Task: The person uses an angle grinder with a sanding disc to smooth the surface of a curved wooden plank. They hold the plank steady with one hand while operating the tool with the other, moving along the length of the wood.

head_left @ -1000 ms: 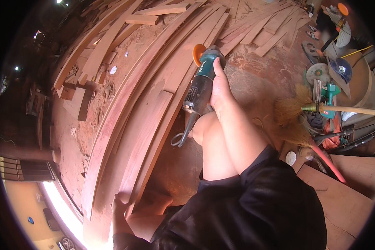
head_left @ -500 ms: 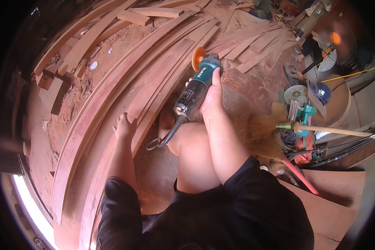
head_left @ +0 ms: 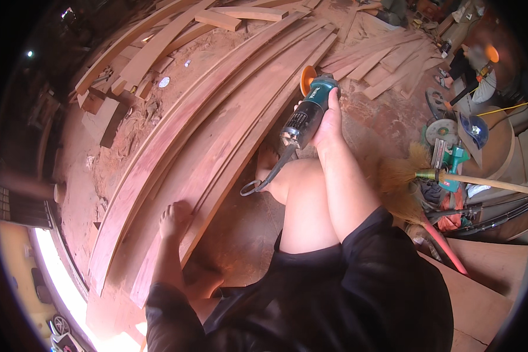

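Note:
My right hand [head_left: 328, 126] is wrapped round the body of a teal-and-black angle grinder [head_left: 308, 111], held above my right knee. An orange disc [head_left: 307, 80] is fitted at its far end. From its rear a dark cord [head_left: 276, 167] hangs down in a loop. To the left, my left hand [head_left: 169, 220] rests on the long reddish wooden planks [head_left: 217, 149], its fingers lying on the wood and slightly bent. Several curved planks lie side by side, running from near left to far right. Part of the left hand's underside is hidden.
More curved timber [head_left: 149, 50] lies at the far left, and thin offcuts [head_left: 387, 58] at the far right. On my right are a straw broom [head_left: 413, 173], a red-pink pole [head_left: 446, 249], a green tool [head_left: 452, 167] and a blue visor [head_left: 474, 130]. Sawdust covers the floor [head_left: 123, 146].
The view has turned left, shifting the scene rightward. My left hand has come down onto the planks, its fingers less spread. The grinder stays in my right hand.

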Demonstrator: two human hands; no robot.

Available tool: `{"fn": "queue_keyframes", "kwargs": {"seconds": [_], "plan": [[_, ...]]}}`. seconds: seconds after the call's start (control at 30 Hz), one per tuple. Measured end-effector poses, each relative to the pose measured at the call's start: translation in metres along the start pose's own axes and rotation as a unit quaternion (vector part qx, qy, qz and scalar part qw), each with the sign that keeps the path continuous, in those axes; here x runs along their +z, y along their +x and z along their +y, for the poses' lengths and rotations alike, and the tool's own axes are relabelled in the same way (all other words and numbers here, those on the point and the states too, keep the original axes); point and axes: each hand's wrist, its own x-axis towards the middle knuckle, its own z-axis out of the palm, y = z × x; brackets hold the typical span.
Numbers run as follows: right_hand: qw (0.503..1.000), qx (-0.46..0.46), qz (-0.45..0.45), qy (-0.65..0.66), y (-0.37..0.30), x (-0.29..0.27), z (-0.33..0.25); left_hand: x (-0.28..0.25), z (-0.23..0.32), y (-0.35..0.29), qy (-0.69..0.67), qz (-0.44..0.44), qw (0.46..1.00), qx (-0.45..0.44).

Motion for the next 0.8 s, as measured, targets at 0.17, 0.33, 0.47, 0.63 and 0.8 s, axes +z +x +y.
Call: {"fn": "queue_keyframes", "kwargs": {"seconds": [0.17,0.33,0.47,0.63,0.8], "plan": [[1.0,-0.018,-0.008,0.004,-0.006,0.011,0.011,0.027,0.029,0.013,0.062,0.052,0.994,-0.071],[1.0,0.008,-0.004,0.002,-0.006,0.002,0.007,-0.016,0.056,0.011,0.045,-0.064,0.994,-0.081],[1.0,-0.012,-0.001,0.004,-0.007,-0.002,0.002,-0.037,0.061,0.021,0.07,-0.138,0.985,-0.071],[1.0,-0.005,-0.002,0.021,0.002,-0.011,-0.003,-0.038,0.07,0.011,0.094,-0.028,0.993,-0.06],[0.999,-0.025,0.011,0.016,0.01,-0.024,-0.015,-0.067,0.096,0.026,0.019,-0.069,0.995,-0.072]]}}
